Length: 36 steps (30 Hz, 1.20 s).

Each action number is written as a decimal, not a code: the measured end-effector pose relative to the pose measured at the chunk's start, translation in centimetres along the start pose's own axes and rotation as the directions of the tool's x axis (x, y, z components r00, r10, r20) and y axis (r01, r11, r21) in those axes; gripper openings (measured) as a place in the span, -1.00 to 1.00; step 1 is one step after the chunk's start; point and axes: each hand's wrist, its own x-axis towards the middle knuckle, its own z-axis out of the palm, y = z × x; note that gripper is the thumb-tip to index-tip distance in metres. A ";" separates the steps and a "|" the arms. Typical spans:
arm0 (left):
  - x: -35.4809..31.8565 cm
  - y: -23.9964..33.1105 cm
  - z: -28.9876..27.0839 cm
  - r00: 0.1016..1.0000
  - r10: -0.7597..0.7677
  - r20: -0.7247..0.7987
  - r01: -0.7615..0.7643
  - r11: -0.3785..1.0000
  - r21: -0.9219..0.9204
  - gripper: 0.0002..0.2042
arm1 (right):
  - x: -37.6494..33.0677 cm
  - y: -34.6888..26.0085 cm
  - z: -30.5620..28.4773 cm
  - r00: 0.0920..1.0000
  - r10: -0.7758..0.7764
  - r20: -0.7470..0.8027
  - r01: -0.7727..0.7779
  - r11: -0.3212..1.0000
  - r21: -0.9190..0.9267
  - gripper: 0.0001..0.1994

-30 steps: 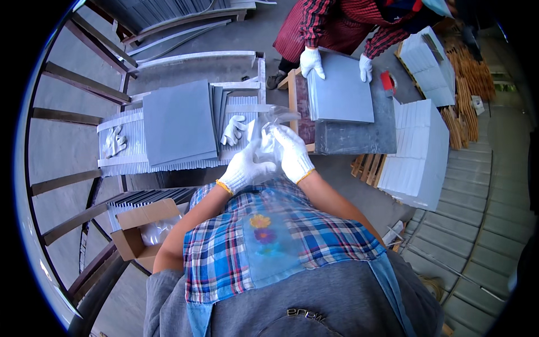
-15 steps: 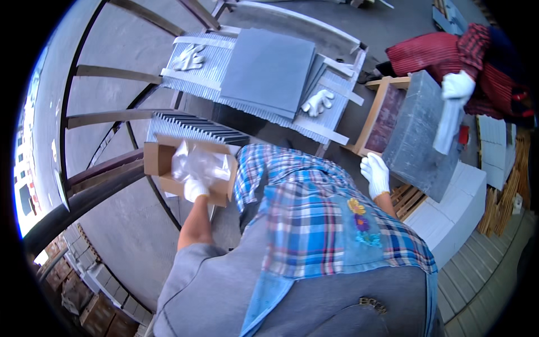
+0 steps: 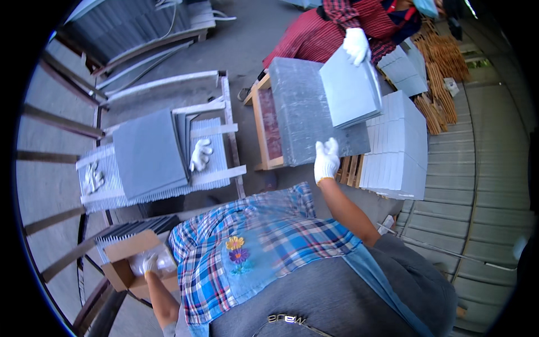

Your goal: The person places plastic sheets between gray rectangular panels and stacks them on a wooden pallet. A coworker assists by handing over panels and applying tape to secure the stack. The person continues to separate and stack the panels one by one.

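My left hand (image 3: 149,263), in a white knit glove, rests with its fingers stretched out on clear plastic film (image 3: 161,263) inside a cardboard box (image 3: 119,276) at the lower left. Whether the fingertips pinch any of the film is too small to tell. To the right, my right hand (image 3: 327,160), also gloved, is raised with fingers apart and nothing in it. It is at the near edge of a scuffed grey work board (image 3: 300,106). Across that board, a co-worker's gloved hand (image 3: 356,46) holds a thin stack of pale square tiles (image 3: 349,90).
Dark grey square sheets (image 3: 149,151) lie on a rack of upright slats, with loose white gloves (image 3: 201,155) beside them. White stacked blocks (image 3: 394,147) stand on a wooden pallet at the right. A metal frame (image 3: 50,163) runs along the left.
My view has swung right. My right hand has reached farther out to the board's edge; my left stays in the box, where the film lies flatter. The co-worker's tiles have turned face-on.
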 end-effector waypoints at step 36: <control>-45.0 102.9 44.2 -0.521 0.404 0.751 -0.307 -0.910 0.277 -0.05 | 29.1 -0.3 -16.7 0.776 -0.544 -0.319 0.540 0.834 -0.110 -0.19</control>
